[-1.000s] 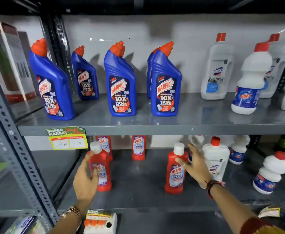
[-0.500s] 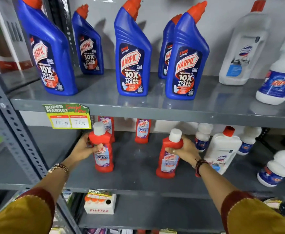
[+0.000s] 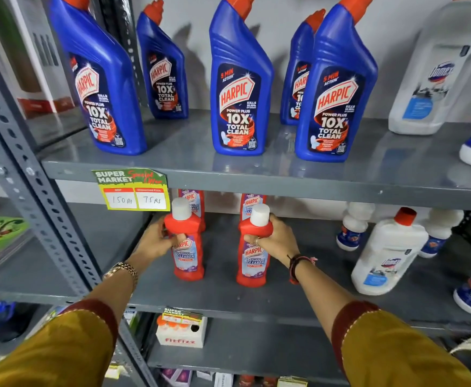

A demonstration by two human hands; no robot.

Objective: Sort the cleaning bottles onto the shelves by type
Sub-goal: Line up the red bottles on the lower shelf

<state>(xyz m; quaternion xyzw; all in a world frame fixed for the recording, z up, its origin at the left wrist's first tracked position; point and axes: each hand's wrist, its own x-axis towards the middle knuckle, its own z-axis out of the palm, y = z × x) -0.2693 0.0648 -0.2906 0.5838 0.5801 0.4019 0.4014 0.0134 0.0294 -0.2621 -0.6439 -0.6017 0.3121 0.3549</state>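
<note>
Both hands grip red bathroom-cleaner bottles on the middle shelf (image 3: 228, 297): the left hand (image 3: 156, 243) wraps the shoulder of the left red bottle (image 3: 186, 247), and the right hand (image 3: 277, 240) closes around the neck of the right red bottle (image 3: 252, 258), just under its white cap. Both bottles stand upright near the shelf's front, close together but apart.

Nearest the camera, mustard sleeves fill the bottom corners, and a small white box (image 3: 182, 332) sits on the shelf below. To the right on the middle shelf stands a white bottle with a red cap (image 3: 388, 255), with smaller white bottles around it, several cut off at the frame's edge. Behind the held pair, two more red bottles (image 3: 193, 203) stand at the back, their tops hidden by the upper shelf's (image 3: 284, 185) front lip, where a price tag (image 3: 133, 191) hangs.

Farther up, five blue toilet-cleaner bottles (image 3: 239, 88) stand on the upper shelf; one is mostly hidden behind another, and some caps are cropped. A large white bottle (image 3: 438, 79) at the right is blurred, its label hard to read.
</note>
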